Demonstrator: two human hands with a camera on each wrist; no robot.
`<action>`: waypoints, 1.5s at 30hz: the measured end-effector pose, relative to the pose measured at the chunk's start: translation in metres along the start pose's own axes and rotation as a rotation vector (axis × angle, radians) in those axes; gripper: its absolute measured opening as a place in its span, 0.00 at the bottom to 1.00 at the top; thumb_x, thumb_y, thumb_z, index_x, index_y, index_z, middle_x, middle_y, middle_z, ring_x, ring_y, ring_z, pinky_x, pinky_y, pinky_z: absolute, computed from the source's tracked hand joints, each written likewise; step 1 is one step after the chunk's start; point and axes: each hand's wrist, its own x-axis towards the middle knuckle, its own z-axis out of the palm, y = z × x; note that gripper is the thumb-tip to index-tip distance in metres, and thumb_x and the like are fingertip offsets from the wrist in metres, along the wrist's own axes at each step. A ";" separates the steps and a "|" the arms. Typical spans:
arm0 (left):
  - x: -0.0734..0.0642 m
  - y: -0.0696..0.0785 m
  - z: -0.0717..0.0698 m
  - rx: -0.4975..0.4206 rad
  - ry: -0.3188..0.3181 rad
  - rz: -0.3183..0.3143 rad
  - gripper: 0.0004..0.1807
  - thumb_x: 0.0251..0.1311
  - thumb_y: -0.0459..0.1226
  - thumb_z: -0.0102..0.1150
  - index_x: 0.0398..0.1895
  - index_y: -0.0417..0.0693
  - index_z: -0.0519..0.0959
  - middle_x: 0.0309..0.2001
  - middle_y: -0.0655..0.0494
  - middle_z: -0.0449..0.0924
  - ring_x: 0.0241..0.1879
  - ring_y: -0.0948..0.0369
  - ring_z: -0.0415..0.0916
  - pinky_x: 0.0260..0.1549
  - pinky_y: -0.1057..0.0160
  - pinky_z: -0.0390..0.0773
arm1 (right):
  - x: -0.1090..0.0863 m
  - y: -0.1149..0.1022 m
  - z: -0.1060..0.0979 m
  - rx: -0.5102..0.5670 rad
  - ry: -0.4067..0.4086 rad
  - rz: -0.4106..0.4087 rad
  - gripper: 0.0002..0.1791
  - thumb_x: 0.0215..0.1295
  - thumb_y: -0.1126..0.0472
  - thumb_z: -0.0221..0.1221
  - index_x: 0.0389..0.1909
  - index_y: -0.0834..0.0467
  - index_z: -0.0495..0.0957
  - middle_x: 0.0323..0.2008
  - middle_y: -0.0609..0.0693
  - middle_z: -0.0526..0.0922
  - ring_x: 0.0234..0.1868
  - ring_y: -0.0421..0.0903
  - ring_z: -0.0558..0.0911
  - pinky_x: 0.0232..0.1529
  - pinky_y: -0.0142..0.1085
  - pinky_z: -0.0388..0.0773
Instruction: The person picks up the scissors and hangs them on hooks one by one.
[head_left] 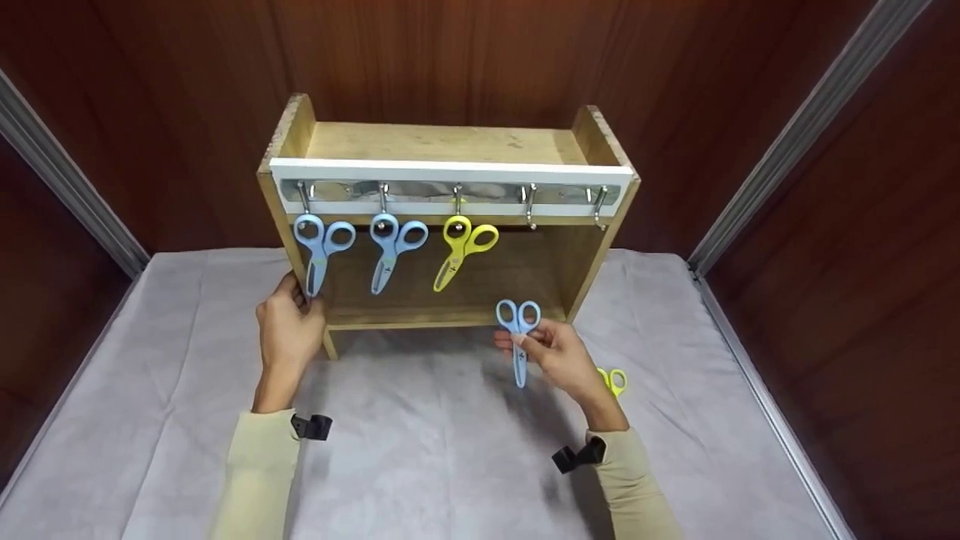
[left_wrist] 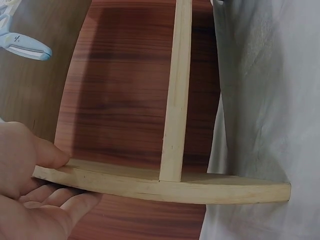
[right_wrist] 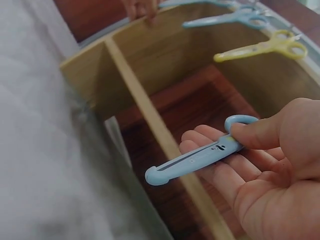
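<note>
My right hand (head_left: pixel 559 356) pinches blue scissors (head_left: pixel 520 367) between thumb and fingers, handle loops up and blades down, below the right part of the wooden shelf (head_left: pixel 442 141). In the right wrist view the fingers (right_wrist: pixel 235 175) lie under the scissors and the thumb presses on top near the loops. My left hand (head_left: pixel 291 326) grips the shelf's left side panel (left_wrist: pixel 135 187), thumb on the inner face and fingers outside. Two blue scissors (head_left: pixel 316 255) (head_left: pixel 388 259) and yellow scissors (head_left: pixel 453 262) hang by one loop each from hooks on the white rail (head_left: pixel 450 169).
Two more metal hooks (head_left: pixel 531 206) (head_left: pixel 600 206) stand at the rail's right end. Other yellow scissors (head_left: pixel 617 381) lie on the grey cloth (head_left: pixel 405 465), partly behind my right wrist. Dark wooden panels (head_left: pixel 450 60) with metal edge strips (head_left: pixel 780 142) enclose the area.
</note>
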 end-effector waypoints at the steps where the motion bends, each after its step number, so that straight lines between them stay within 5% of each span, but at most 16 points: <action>1: 0.000 0.001 0.001 0.000 -0.002 0.001 0.20 0.66 0.30 0.55 0.59 0.34 0.82 0.49 0.35 0.89 0.51 0.42 0.88 0.49 0.43 0.84 | 0.001 -0.003 -0.001 0.007 0.003 -0.006 0.20 0.77 0.72 0.52 0.64 0.80 0.70 0.57 0.78 0.81 0.53 0.51 0.91 0.59 0.48 0.85; 5: 0.001 0.001 0.002 0.004 0.000 0.000 0.21 0.66 0.30 0.55 0.60 0.34 0.81 0.50 0.34 0.89 0.52 0.41 0.88 0.50 0.42 0.84 | 0.003 -0.015 -0.002 0.026 0.016 -0.036 0.20 0.77 0.72 0.53 0.63 0.80 0.71 0.57 0.78 0.82 0.50 0.44 0.92 0.57 0.44 0.86; 12: -0.002 0.002 0.000 0.018 -0.024 -0.010 0.18 0.67 0.30 0.53 0.57 0.33 0.81 0.48 0.35 0.90 0.49 0.43 0.88 0.47 0.44 0.83 | 0.002 -0.036 -0.003 0.106 0.036 -0.082 0.19 0.76 0.72 0.55 0.62 0.79 0.72 0.57 0.76 0.82 0.58 0.65 0.87 0.61 0.50 0.83; 17: -0.002 0.002 0.001 0.014 -0.022 -0.005 0.18 0.67 0.29 0.53 0.58 0.33 0.81 0.49 0.34 0.89 0.50 0.42 0.88 0.48 0.43 0.83 | 0.004 -0.054 -0.005 0.094 0.062 -0.122 0.16 0.76 0.71 0.56 0.59 0.77 0.75 0.55 0.71 0.86 0.57 0.69 0.86 0.62 0.54 0.81; 23: -0.003 0.000 0.001 0.017 -0.025 0.004 0.22 0.68 0.29 0.52 0.64 0.31 0.78 0.53 0.32 0.87 0.54 0.40 0.87 0.50 0.41 0.84 | 0.007 -0.075 -0.005 0.105 0.069 -0.194 0.14 0.75 0.73 0.55 0.57 0.77 0.76 0.53 0.68 0.88 0.55 0.63 0.89 0.61 0.55 0.82; 28: -0.003 -0.001 0.001 0.030 -0.029 0.012 0.22 0.68 0.29 0.52 0.64 0.31 0.77 0.51 0.31 0.88 0.51 0.39 0.87 0.47 0.40 0.83 | 0.008 -0.088 -0.003 0.139 0.070 -0.243 0.13 0.75 0.74 0.55 0.55 0.77 0.77 0.50 0.65 0.90 0.56 0.68 0.87 0.59 0.51 0.85; 38: -0.003 -0.001 0.001 0.043 -0.046 0.012 0.22 0.68 0.28 0.51 0.63 0.30 0.77 0.51 0.30 0.87 0.52 0.38 0.86 0.48 0.39 0.83 | 0.016 -0.100 0.003 0.183 0.040 -0.289 0.19 0.74 0.74 0.55 0.60 0.83 0.70 0.48 0.58 0.92 0.52 0.59 0.91 0.59 0.50 0.85; 45: -0.002 0.000 0.000 0.043 -0.052 0.024 0.22 0.69 0.28 0.49 0.63 0.29 0.76 0.51 0.29 0.86 0.51 0.37 0.86 0.46 0.39 0.83 | 0.017 -0.105 0.003 0.225 0.017 -0.351 0.10 0.74 0.74 0.56 0.52 0.71 0.77 0.47 0.58 0.92 0.53 0.63 0.90 0.58 0.51 0.85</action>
